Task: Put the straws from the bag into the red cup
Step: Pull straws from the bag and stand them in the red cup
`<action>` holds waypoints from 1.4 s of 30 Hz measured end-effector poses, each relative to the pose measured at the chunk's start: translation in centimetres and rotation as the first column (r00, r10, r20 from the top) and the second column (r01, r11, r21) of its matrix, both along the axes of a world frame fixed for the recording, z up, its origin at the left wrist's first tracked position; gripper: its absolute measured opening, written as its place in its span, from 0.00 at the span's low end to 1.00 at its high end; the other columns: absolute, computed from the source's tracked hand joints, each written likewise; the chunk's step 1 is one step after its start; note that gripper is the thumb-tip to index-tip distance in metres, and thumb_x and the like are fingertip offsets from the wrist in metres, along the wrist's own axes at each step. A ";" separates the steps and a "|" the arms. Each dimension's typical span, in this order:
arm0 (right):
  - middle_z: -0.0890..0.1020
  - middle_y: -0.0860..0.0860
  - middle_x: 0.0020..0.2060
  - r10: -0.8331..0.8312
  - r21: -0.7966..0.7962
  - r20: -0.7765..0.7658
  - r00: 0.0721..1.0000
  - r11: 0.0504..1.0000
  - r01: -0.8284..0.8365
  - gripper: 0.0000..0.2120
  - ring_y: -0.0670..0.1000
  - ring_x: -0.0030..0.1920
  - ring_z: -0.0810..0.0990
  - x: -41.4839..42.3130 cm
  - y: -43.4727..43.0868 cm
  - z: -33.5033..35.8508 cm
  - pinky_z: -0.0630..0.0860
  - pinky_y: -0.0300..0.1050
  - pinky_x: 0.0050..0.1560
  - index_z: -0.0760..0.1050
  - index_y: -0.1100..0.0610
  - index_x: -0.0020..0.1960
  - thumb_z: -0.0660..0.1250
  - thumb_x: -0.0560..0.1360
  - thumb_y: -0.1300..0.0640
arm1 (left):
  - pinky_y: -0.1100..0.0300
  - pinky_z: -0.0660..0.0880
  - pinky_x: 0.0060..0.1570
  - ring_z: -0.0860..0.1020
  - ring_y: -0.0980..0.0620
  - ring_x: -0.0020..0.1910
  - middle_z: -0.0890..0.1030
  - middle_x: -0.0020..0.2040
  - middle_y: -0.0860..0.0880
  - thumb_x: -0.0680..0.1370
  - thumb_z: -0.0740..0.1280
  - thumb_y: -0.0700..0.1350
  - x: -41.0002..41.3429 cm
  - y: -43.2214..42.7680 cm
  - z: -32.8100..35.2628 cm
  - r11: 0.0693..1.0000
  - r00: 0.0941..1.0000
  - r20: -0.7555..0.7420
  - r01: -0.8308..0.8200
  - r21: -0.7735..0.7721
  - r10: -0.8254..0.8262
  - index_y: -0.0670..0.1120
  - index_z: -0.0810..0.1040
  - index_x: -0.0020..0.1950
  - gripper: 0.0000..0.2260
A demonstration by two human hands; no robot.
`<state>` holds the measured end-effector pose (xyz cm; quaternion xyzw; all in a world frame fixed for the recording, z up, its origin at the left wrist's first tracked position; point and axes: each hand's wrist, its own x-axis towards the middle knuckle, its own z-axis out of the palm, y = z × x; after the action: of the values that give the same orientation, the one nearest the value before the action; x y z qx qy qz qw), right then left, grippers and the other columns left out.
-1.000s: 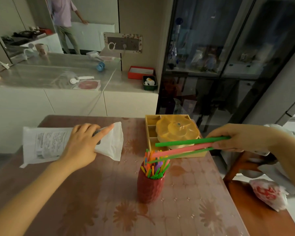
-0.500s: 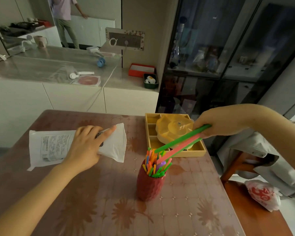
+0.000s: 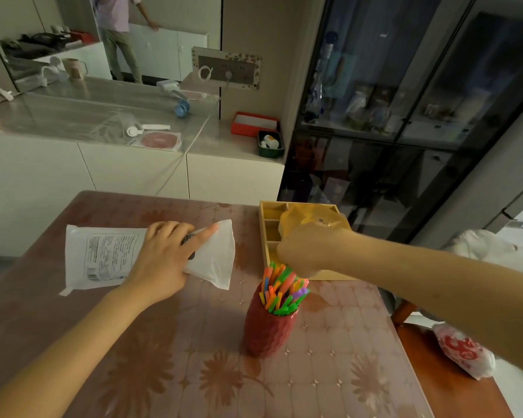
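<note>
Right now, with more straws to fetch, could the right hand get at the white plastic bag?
Probably yes: only bare patterned table separates the right hand, now holding coloured straws, from the white plastic bag; the left hand covers just its middle.

Dim room: white counter cabinets (image 3: 133,176), dark glass-door cabinet (image 3: 405,131), floral-covered table (image 3: 178,372), wooden chair (image 3: 429,384).

Nothing is reading clearly here. The white bag (image 3: 82,236) is carrying a block of fine black print (image 3: 112,251), with a barcode (image 3: 93,277) sitting under it near the lower left corner (every line too small and blurred to make out). The plastic bag (image 3: 462,351) on the chair (image 3: 429,375) at the right is showing large red marks, and these are not resolving into letters either.
</note>
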<state>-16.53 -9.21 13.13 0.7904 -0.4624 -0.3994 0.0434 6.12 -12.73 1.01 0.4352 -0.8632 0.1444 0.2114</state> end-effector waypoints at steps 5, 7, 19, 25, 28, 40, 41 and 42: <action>0.79 0.53 0.42 -0.041 0.043 0.225 0.974 0.999 0.032 0.16 0.52 0.43 0.77 0.0 -0.7 -0.8 0.72 0.42 0.37 0.77 0.62 0.52 0.62 0.78 0.48 | 0.43 0.70 0.50 0.75 0.41 0.48 0.78 0.49 0.44 0.56 0.78 0.39 -0.1 0.0 0.2 1.000 1.000 -0.009 -0.001 -0.012 0.001 0.49 0.64 0.69 0.44; 0.78 0.53 0.41 -0.037 -0.048 0.417 0.908 0.997 0.062 0.17 0.52 0.43 0.77 -0.6 -0.7 -1.4 0.72 0.44 0.41 0.76 0.60 0.49 0.57 0.80 0.48 | 0.43 0.69 0.51 0.75 0.41 0.49 0.78 0.50 0.44 0.56 0.79 0.40 0.0 -0.1 0.2 1.000 1.000 -0.021 0.010 -0.008 -0.010 0.50 0.63 0.69 0.45; 0.74 0.45 0.66 -0.341 0.403 0.915 -0.215 0.800 0.445 0.28 0.48 0.68 0.70 -2.1 1.0 -5.3 0.65 0.45 0.69 0.67 0.52 0.71 0.47 0.79 0.40 | 0.49 0.66 0.54 0.66 0.50 0.56 0.69 0.56 0.51 0.58 0.81 0.41 0.1 1.0 0.0 0.967 0.913 -0.390 0.195 0.164 -0.118 0.53 0.57 0.71 0.48; 0.82 0.44 0.52 -0.312 0.571 0.750 -0.583 0.750 0.333 0.21 0.44 0.51 0.82 -0.2 2.7 -3.7 0.81 0.43 0.52 0.74 0.49 0.62 0.65 0.73 0.39 | 0.48 0.63 0.61 0.66 0.44 0.57 0.66 0.57 0.47 0.69 0.68 0.49 -0.6 0.0 3.2 0.943 0.900 -0.282 0.304 -0.135 -0.331 0.53 0.54 0.71 0.35; 0.84 0.51 0.44 -0.207 0.361 0.918 -0.337 0.790 0.496 0.14 0.48 0.42 0.84 1.0 3.2 -3.7 0.83 0.49 0.42 0.78 0.57 0.55 0.71 0.72 0.52 | 0.48 0.60 0.65 0.67 0.45 0.56 0.68 0.56 0.47 0.73 0.66 0.51 -1.6 -0.5 4.7 0.902 0.885 -0.206 0.376 -0.212 -0.417 0.51 0.57 0.70 0.29; 0.84 0.59 0.38 -0.188 0.595 0.682 -0.707 0.705 0.386 0.06 0.55 0.30 0.84 1.0 5.0 -2.8 0.83 0.52 0.31 0.74 0.63 0.50 0.63 0.73 0.67 | 0.56 0.64 0.62 0.63 0.53 0.68 0.64 0.70 0.49 0.65 0.77 0.41 -3.0 1.3 2.5 0.952 0.872 -0.476 0.041 0.304 0.115 0.52 0.58 0.72 0.42; 0.84 0.58 0.39 -0.220 0.632 0.636 -0.740 0.699 0.335 0.07 0.53 0.30 0.85 0.9 5.1 -2.7 0.82 0.48 0.30 0.73 0.63 0.52 0.63 0.74 0.67 | 0.57 0.66 0.58 0.67 0.53 0.65 0.68 0.68 0.48 0.65 0.76 0.38 -3.2 1.7 2.3 0.952 0.856 -0.493 0.004 0.306 0.155 0.52 0.59 0.72 0.40; 0.84 0.56 0.39 -0.243 0.650 0.602 -0.760 0.702 0.291 0.07 0.53 0.31 0.85 0.7 5.2 -2.7 0.81 0.45 0.29 0.74 0.62 0.53 0.64 0.76 0.65 | 0.59 0.68 0.55 0.71 0.52 0.62 0.71 0.66 0.48 0.67 0.74 0.36 -3.3 2.0 2.3 0.954 0.852 -0.494 -0.024 0.298 0.175 0.50 0.62 0.71 0.37</action>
<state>-15.81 -3.97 10.46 0.4358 -0.5078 0.5277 -0.5233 2.78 -10.70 3.30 0.5278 -0.7628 -0.0901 0.3625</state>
